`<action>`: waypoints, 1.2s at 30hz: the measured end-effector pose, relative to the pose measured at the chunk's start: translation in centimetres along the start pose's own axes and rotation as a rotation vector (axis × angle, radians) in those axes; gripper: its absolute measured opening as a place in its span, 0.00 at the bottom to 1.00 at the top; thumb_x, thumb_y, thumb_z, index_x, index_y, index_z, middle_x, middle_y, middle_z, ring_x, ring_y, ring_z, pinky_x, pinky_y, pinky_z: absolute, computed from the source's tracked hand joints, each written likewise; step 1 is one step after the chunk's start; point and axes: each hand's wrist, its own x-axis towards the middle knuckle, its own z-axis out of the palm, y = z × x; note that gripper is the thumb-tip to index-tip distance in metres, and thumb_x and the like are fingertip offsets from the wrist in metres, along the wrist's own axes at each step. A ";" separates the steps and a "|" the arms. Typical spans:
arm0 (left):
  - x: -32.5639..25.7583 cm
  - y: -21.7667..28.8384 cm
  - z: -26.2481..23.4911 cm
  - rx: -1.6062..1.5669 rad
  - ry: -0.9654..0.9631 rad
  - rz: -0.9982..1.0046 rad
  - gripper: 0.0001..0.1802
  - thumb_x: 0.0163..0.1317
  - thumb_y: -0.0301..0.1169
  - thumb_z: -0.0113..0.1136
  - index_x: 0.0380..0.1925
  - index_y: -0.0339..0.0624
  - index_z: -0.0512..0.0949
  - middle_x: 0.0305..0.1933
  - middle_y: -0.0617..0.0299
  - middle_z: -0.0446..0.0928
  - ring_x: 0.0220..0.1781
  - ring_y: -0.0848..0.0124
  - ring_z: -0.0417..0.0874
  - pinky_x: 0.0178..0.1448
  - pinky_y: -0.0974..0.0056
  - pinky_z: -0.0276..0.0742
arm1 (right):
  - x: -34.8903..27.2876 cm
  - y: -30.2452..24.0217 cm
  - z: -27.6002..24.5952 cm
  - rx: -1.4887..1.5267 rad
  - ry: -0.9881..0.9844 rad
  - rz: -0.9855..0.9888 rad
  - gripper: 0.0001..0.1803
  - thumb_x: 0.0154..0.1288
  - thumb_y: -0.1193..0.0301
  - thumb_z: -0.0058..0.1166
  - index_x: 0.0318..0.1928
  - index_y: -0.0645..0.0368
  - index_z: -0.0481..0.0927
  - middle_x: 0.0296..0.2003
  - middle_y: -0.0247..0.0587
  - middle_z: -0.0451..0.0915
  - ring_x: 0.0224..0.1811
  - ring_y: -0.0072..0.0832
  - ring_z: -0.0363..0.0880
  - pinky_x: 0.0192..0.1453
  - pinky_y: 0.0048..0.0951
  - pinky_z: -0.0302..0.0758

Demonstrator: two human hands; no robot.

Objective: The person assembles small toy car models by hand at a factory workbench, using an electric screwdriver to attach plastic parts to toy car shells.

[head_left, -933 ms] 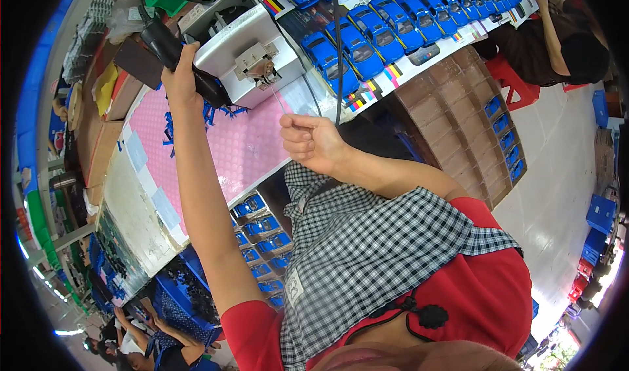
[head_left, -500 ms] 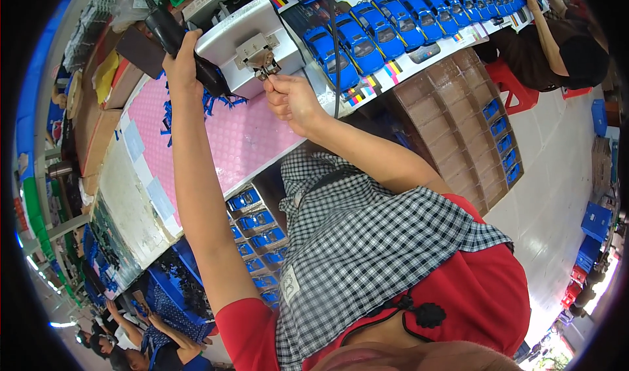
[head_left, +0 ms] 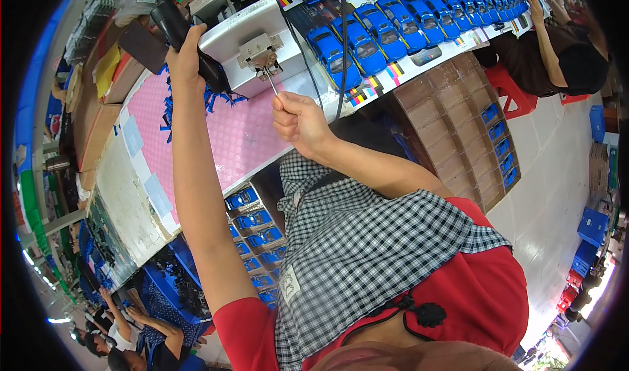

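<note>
My left hand is raised and closed around a black handheld tool next to a white machine block. On that block's front sits a small metal fixture. My right hand is just below it and pinches a thin metal pin, whose far end reaches up to the fixture. Beneath both hands lies a pink dotted mat with a pile of small blue parts.
Blue toy cars line a belt behind the machine. More blue cars sit in trays under the bench, beside a brown divided cardboard tray. Another person works at the upper right. Other people are at the lower left.
My right hand rose from the mat to the metal fixture, then drew back slightly with the thin pin showing between fingers and fixture. My left hand kept hold of the black tool.
</note>
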 end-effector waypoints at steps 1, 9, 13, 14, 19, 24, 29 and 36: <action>-0.1 0.1 0.1 -0.001 0.001 0.001 0.17 0.48 0.32 0.69 0.37 0.36 0.78 0.34 0.59 0.78 0.34 0.70 0.79 0.37 0.65 0.74 | -0.1 0.1 0.0 0.018 0.016 0.002 0.14 0.73 0.65 0.37 0.28 0.53 0.66 0.14 0.22 0.52 0.13 0.13 0.46 0.15 0.19 0.43; -0.4 0.2 0.6 -0.014 -0.008 0.005 0.17 0.47 0.33 0.70 0.33 0.34 0.78 0.33 0.60 0.77 0.32 0.70 0.77 0.38 0.66 0.73 | 1.1 -0.3 0.4 0.105 0.129 0.071 0.13 0.73 0.66 0.37 0.29 0.53 0.66 0.14 0.22 0.52 0.13 0.14 0.46 0.16 0.19 0.45; -0.2 0.2 0.5 -0.021 0.001 0.017 0.17 0.47 0.33 0.70 0.33 0.33 0.78 0.33 0.60 0.77 0.32 0.71 0.77 0.38 0.66 0.73 | 3.9 -1.6 0.5 0.091 0.116 0.102 0.12 0.72 0.66 0.36 0.29 0.53 0.65 0.14 0.21 0.51 0.13 0.14 0.46 0.17 0.19 0.44; -0.1 0.2 0.5 -0.010 0.010 0.019 0.17 0.47 0.33 0.70 0.34 0.33 0.78 0.33 0.60 0.77 0.32 0.71 0.77 0.38 0.66 0.73 | 3.9 -1.3 0.6 0.081 0.113 0.106 0.12 0.72 0.66 0.36 0.29 0.53 0.65 0.14 0.21 0.51 0.13 0.14 0.46 0.17 0.19 0.44; 0.3 -0.2 0.3 -0.002 0.057 0.022 0.19 0.46 0.34 0.70 0.35 0.32 0.78 0.33 0.60 0.77 0.32 0.72 0.76 0.38 0.66 0.72 | 3.5 -0.1 0.1 -0.066 0.048 -0.083 0.13 0.72 0.66 0.38 0.27 0.53 0.65 0.13 0.22 0.51 0.12 0.13 0.44 0.15 0.20 0.41; 0.2 0.2 0.7 -0.007 0.047 0.036 0.17 0.47 0.32 0.69 0.34 0.32 0.79 0.32 0.60 0.78 0.31 0.73 0.76 0.36 0.67 0.72 | 3.0 0.2 0.2 -0.054 0.030 -0.079 0.13 0.73 0.66 0.37 0.27 0.52 0.65 0.14 0.22 0.51 0.12 0.13 0.44 0.15 0.19 0.42; 1.0 0.6 0.9 0.090 0.060 0.088 0.15 0.46 0.32 0.69 0.31 0.33 0.79 0.28 0.63 0.77 0.28 0.75 0.74 0.32 0.69 0.69 | 2.2 -0.5 1.8 -0.072 0.040 -0.044 0.13 0.73 0.66 0.37 0.28 0.52 0.64 0.14 0.23 0.50 0.13 0.14 0.44 0.16 0.19 0.43; 4.3 1.2 0.6 0.141 0.037 0.070 0.17 0.41 0.34 0.70 0.29 0.33 0.79 0.26 0.62 0.77 0.26 0.75 0.74 0.31 0.68 0.69 | 2.5 -1.2 5.0 0.034 0.064 0.006 0.13 0.75 0.65 0.35 0.29 0.51 0.64 0.15 0.23 0.52 0.13 0.14 0.46 0.16 0.19 0.45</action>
